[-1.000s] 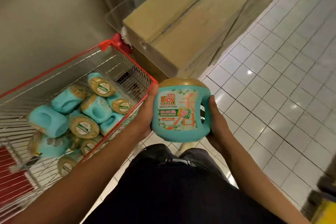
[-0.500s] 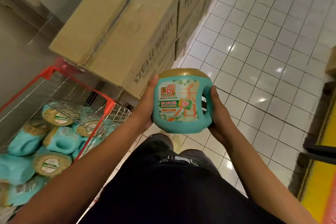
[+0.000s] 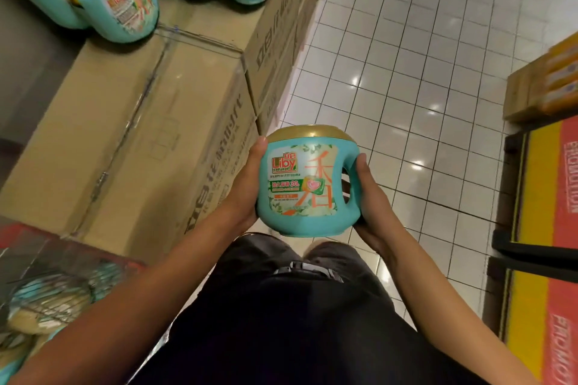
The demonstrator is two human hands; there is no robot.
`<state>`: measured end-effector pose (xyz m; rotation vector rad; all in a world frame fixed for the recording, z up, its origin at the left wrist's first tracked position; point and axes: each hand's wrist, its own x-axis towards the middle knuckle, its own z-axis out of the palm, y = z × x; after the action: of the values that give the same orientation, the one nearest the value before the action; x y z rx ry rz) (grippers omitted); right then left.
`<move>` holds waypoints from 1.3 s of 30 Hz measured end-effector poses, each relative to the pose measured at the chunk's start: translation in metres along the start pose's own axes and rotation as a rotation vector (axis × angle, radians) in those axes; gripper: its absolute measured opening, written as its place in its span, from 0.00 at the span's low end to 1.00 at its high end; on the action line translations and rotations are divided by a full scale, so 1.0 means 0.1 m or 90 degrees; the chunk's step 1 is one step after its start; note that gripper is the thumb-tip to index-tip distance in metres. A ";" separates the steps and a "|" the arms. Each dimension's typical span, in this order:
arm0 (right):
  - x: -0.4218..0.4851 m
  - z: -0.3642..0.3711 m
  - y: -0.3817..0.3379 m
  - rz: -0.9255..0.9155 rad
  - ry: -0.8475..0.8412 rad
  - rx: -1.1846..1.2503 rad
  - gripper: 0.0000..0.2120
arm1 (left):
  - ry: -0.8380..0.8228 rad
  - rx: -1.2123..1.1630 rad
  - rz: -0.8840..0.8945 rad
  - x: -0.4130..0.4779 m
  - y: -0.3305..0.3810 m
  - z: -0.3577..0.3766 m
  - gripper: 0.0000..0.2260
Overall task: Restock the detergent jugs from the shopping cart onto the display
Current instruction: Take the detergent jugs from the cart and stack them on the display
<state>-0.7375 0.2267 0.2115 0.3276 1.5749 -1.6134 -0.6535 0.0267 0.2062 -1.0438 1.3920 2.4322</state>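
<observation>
Dim warm light, lamp glints on floor tiles (image 3: 406,72) (blurred, bowed edges)

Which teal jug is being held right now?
The upright jug between the left hand and right hand, label facing us. The rest stand on the boxes or lie in the cart.

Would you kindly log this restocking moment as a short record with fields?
held item: Liby detergent jug, teal, upright, label facing the camera
cap: gold cap, on
left hand: holds the jug's plain side
right hand: holds the handle side
display: display jugs standing on stacked cardboard boxes, upper left
shopping cart: lower left, blurred, cart jugs inside
floor: white floor tiles
</observation>
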 end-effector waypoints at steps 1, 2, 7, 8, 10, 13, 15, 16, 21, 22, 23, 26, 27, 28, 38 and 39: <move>0.08 0.02 -0.09 0.001 0.006 0.004 0.27 | -0.005 0.000 0.004 0.08 0.10 0.02 0.32; 0.13 0.05 -0.17 0.003 0.010 0.005 0.27 | -0.012 0.001 0.007 0.15 0.19 0.03 0.32; 0.47 0.14 -0.54 0.010 0.024 0.020 0.28 | 0.003 -0.026 0.004 0.48 0.47 0.05 0.34; 0.56 0.14 -0.62 0.018 0.023 0.023 0.28 | 0.014 -0.037 0.005 0.54 0.51 0.05 0.33; 0.73 0.14 -0.77 0.036 0.002 0.022 0.29 | 0.033 -0.050 0.010 0.64 0.59 0.08 0.32; 1.02 0.19 -1.02 0.036 -0.041 -0.022 0.33 | 0.068 -0.076 0.019 0.77 0.73 0.11 0.33; 1.21 0.23 -1.18 0.029 -0.076 -0.052 0.35 | 0.098 -0.098 0.032 0.85 0.83 0.12 0.31; 1.32 0.25 -1.28 0.030 -0.098 -0.068 0.35 | 0.123 -0.110 0.043 0.90 0.89 0.13 0.30; 1.83 0.45 -1.79 0.046 -0.201 -0.164 0.28 | 0.239 -0.204 0.098 1.07 1.13 0.21 0.29; 1.91 0.50 -1.88 0.051 -0.230 -0.182 0.27 | 0.257 -0.220 0.106 1.10 1.16 0.21 0.30; 1.99 0.57 -1.97 0.056 -0.262 -0.204 0.27 | 0.279 -0.237 0.113 1.13 1.18 0.22 0.31; 2.18 0.77 -2.17 0.066 -0.341 -0.253 0.30 | 0.328 -0.295 0.137 1.15 1.23 0.21 0.32; 2.20 0.86 -2.21 0.068 -0.359 -0.266 0.31 | 0.343 -0.311 0.146 1.16 1.22 0.20 0.32; 2.21 0.95 -2.25 0.070 -0.371 -0.280 0.32 | 0.359 -0.327 0.155 1.16 1.22 0.18 0.33; 2.38 1.63 -2.31 0.059 -0.466 -0.337 0.34 | 0.430 -0.389 0.162 1.06 1.41 -0.20 0.36; 2.39 1.72 -2.34 0.035 -0.478 -0.347 0.35 | 0.432 -0.387 0.176 1.04 1.47 -0.24 0.36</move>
<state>-0.9872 -0.0529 0.2393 -0.4749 1.3055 -1.0122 -0.7845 -0.0954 0.2357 -2.0924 0.9630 2.9453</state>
